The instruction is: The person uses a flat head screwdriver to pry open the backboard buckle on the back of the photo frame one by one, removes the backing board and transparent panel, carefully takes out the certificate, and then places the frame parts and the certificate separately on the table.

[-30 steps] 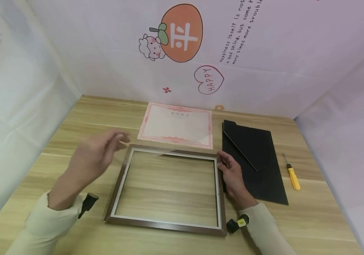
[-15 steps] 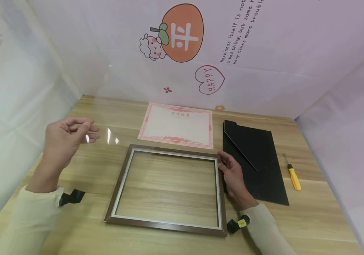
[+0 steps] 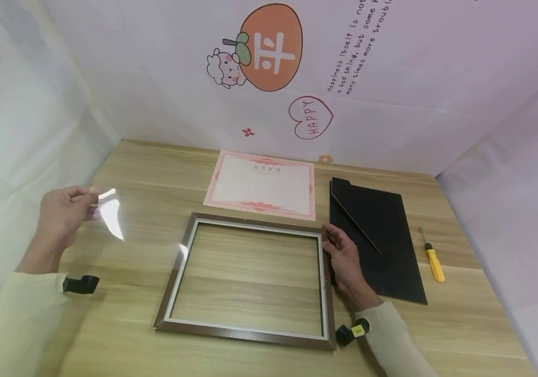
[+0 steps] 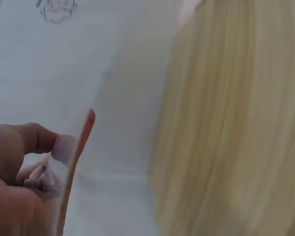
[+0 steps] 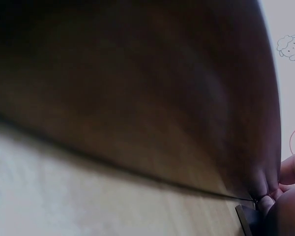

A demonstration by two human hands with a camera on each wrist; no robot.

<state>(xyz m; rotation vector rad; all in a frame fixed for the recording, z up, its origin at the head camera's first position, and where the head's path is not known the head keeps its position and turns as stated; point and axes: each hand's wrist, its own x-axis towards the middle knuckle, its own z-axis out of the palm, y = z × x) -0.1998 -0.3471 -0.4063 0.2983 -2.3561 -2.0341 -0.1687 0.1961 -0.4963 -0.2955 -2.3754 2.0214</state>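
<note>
My left hand [image 3: 64,214] pinches a clear plastic sheet [image 3: 111,219] by one edge, at the left of the table. Only glare marks show where the sheet is; it spans toward the frame. In the left wrist view, thumb and fingers of the left hand [image 4: 19,172] meet at the sheet's edge. A brown picture frame [image 3: 245,333] with a silvery inner border lies in the middle. At its right side, near the upper corner, my right hand [image 3: 343,256] grips the rail. A blurred dark surface fills much of the right wrist view, where fingers [image 5: 292,172] show at the lower right.
A pink-bordered certificate [image 3: 259,184] lies behind the frame. Right of the frame is a black backing board [image 3: 391,262] with a folded stand flap [image 3: 356,217]. A yellow-handled screwdriver [image 3: 434,263] lies farther right. Printed white cloth [image 3: 179,104] walls the table [image 3: 156,173].
From above the frame's upper left corner, my left hand has moved left with the clear plastic sheet, then lower. The right hand and the picture frame stay where they were.
</note>
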